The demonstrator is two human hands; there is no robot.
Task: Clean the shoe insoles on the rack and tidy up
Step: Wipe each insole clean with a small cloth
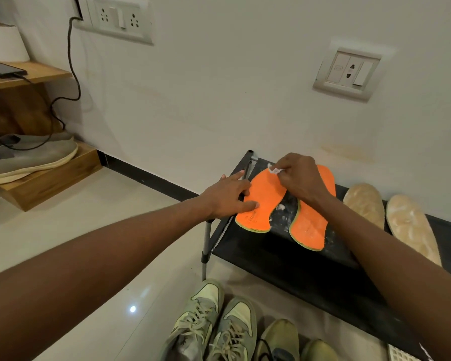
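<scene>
Two orange insoles lie side by side on the black top shelf of the shoe rack (276, 246). My left hand (228, 195) presses flat on the left orange insole (262, 204), fingers spread over its left edge. My right hand (301, 178) is closed on a small white wad of tissue (273, 170), held against the toe end of that same insole. My right wrist covers part of the right orange insole (310, 225). White smears mark the shelf between the two insoles. Two beige insoles (365, 203) lie further right on the shelf.
Grey-green sneakers (214, 321) and olive shoes (281, 340) stand on the floor under the rack's front edge. A grey shoe (31, 157) rests on a wooden step at the left, with a phone and cable on a wooden shelf above. The white wall carries sockets.
</scene>
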